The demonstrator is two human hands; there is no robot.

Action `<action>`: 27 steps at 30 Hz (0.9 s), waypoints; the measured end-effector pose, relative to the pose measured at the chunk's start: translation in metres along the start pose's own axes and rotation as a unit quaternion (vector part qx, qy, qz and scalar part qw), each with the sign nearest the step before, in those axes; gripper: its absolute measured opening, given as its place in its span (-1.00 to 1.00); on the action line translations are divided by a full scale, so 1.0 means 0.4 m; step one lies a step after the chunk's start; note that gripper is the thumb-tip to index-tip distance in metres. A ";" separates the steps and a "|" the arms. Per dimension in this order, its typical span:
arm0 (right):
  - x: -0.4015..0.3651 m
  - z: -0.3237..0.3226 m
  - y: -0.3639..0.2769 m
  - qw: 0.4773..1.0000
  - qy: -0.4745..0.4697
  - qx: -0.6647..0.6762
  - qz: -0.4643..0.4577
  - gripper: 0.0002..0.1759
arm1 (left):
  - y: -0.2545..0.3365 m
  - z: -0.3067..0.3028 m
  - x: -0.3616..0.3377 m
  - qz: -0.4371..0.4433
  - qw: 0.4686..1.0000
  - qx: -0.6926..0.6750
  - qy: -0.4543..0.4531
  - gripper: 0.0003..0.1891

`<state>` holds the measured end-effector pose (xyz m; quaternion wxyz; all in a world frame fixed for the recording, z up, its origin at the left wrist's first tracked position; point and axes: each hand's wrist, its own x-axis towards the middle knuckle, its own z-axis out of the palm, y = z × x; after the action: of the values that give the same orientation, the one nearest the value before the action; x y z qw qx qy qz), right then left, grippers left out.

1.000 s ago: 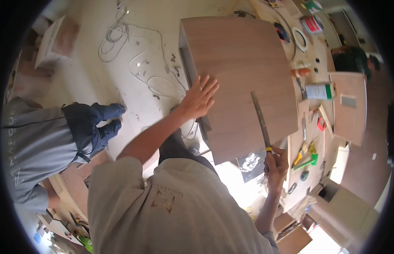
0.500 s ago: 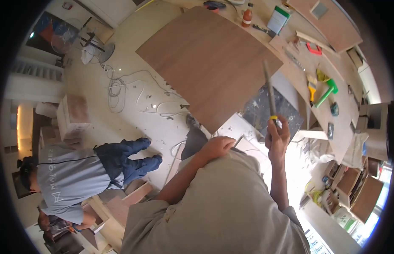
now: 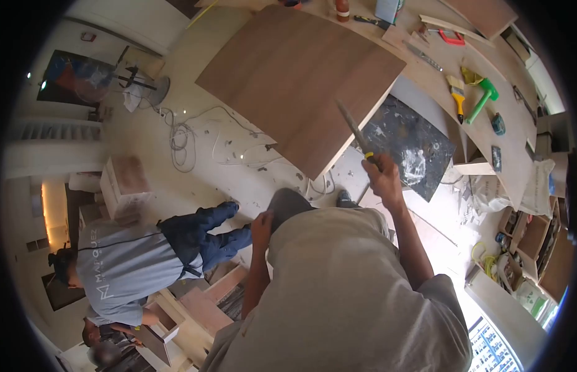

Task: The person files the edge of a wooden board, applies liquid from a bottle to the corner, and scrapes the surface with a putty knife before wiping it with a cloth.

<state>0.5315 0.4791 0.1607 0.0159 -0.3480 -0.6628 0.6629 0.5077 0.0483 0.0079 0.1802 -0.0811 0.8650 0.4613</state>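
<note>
My right hand (image 3: 384,177) is closed around the yellow and black handle of a file (image 3: 352,126). The file's long, tapering grey blade points up and left, over the edge of a large brown wood panel (image 3: 301,80). My left hand (image 3: 261,229) hangs low beside my dark trouser leg (image 3: 289,203), and its fingertips are hidden against the cloth. The panel lies raised above the floor, with its pale cut edge facing me.
A paint-stained dark board (image 3: 406,149) lies right of the panel. On the workbench are a paintbrush (image 3: 456,98), a green-handled tool (image 3: 483,99) and a red-framed saw (image 3: 451,38). Cables (image 3: 183,146) cross the floor. At left, a co-worker (image 3: 127,266) bends over wooden drawers.
My right hand has moved left and slightly up, tilting the file further left. My left hand has dropped from in front of my waist to beside my leg. The view has shifted.
</note>
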 end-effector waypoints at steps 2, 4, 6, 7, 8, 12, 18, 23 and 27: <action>0.000 0.041 0.037 0.999 -0.014 0.044 0.016 -0.74 | -0.141 -0.001 0.023 -0.103 0.976 -0.190 -0.002 -0.66; -0.014 0.079 0.044 0.994 -0.054 0.096 0.008 -0.73 | -0.346 0.000 0.048 0.065 0.994 0.084 0.020 -0.64; -0.008 0.127 0.094 0.996 -0.046 0.076 -0.024 -0.71 | -0.385 -0.040 0.037 0.235 0.909 0.343 0.010 -0.63; 0.010 0.151 0.138 0.998 -0.033 0.042 -0.035 -0.69 | -0.423 -0.060 0.037 0.204 0.932 0.298 -0.021 -0.65; 0.027 0.171 0.157 0.999 -0.020 0.008 -0.050 -0.66 | -0.481 -0.080 0.045 0.173 0.952 0.249 -0.050 -0.66; 0.000 0.245 0.129 0.999 -0.026 0.018 0.022 -0.67 | -0.518 -0.152 0.013 0.203 0.954 0.210 -0.059 -0.65; 0.010 0.336 0.165 0.998 -0.018 0.058 0.034 -0.66 | -0.602 -0.204 -0.015 0.107 0.980 0.133 -0.098 -0.66; -0.020 0.391 0.159 1.000 0.028 0.004 0.013 -0.64 | -0.658 -0.233 0.050 -0.002 0.969 0.132 -0.208 -0.67; -0.079 0.408 0.144 0.997 0.067 -0.036 -0.009 -0.62 | -0.681 -0.250 0.154 -0.088 0.948 0.043 -0.302 -0.68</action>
<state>0.5023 0.3152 0.1035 0.0541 -0.3858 -0.6870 0.6133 0.5106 -0.1856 -0.1745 0.4760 -0.0059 0.7784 0.4093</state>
